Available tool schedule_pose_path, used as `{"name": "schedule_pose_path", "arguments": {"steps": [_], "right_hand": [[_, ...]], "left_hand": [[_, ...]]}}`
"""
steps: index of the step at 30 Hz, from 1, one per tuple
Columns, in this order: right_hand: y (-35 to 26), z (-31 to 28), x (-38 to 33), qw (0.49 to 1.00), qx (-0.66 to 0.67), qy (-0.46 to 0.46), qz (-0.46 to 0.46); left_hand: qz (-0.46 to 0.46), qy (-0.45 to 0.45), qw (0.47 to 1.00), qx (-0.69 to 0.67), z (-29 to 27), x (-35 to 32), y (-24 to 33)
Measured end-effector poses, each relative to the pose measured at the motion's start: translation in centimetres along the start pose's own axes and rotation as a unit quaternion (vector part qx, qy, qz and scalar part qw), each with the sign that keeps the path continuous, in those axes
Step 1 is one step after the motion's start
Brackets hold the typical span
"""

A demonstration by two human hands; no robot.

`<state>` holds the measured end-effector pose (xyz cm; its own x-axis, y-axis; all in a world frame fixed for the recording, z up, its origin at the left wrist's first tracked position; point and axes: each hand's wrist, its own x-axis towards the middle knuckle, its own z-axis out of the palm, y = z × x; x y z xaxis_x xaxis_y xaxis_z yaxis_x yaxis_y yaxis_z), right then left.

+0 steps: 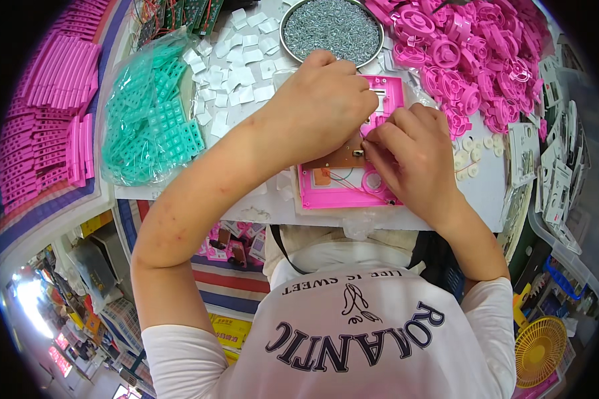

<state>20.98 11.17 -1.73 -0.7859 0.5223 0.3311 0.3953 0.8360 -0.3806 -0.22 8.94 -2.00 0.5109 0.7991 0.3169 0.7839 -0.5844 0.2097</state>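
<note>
at frame centre, a pink casing [343,198] sits near the lower edge of the tabletop [482,183]; left hand [336,110] and right hand [412,156] curl over it, i cannot tell either grip's state. white tabletop shows lower right; a screw dish [331,30] crowds above, pink parts [456,56] upper right, bagged green pieces [154,120] left.

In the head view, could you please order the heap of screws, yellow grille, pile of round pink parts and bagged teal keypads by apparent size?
Largest to smallest:
Pile of round pink parts
Bagged teal keypads
Heap of screws
Yellow grille
</note>
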Motion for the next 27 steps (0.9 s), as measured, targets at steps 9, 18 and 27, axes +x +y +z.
{"name": "schedule_pose_path", "arguments": {"steps": [9,18,27], "right_hand": [[0.5,0.1,0.1,1.0,0.018,0.013,-0.002],[1.4,-0.4,1.6,0.999,-0.042,-0.006,-0.033],[3.3,1.8,1.8,0.99,0.126,0.056,0.014]], "left_hand": [[0.029,-0.147,0.987,0.05,-0.7,2.7,1.3],[-0.169,-0.058,0.982,-0.066,-1.2,1.7,-0.1],[-0.277,-0.254,0.916,-0.141,-3.2,4.1,-1.0]]}}
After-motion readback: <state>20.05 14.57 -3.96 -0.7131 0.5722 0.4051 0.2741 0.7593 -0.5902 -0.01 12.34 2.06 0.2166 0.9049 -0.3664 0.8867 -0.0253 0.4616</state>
